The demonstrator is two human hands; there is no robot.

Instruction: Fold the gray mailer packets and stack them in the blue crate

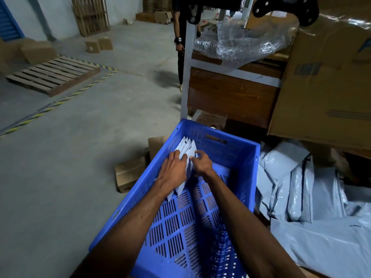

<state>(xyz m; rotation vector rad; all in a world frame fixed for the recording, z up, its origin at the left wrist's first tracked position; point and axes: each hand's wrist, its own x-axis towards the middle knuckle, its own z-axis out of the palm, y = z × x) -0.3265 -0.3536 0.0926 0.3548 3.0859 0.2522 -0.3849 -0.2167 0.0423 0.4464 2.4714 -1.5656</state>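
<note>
A blue slotted crate (249,167) stands on the floor in front of me. Several folded gray mailer packets (185,148) stand on edge in a row against its far left wall. My left hand (173,170) lies on the row with straight fingers pressing the packets toward the wall. My right hand (201,162) pinches the edge of the nearest packet with curled fingers. Both forearms reach over the crate's slotted floor. A loose heap of unfolded gray mailers (313,199) lies on the floor right of the crate.
A large cardboard box (329,81) and a wooden table with bubble wrap (247,41) stand behind the crate. Small cartons (128,175) lie left of it. A pallet (54,75) sits on the concrete floor at left. A person (180,43) stands beyond the table.
</note>
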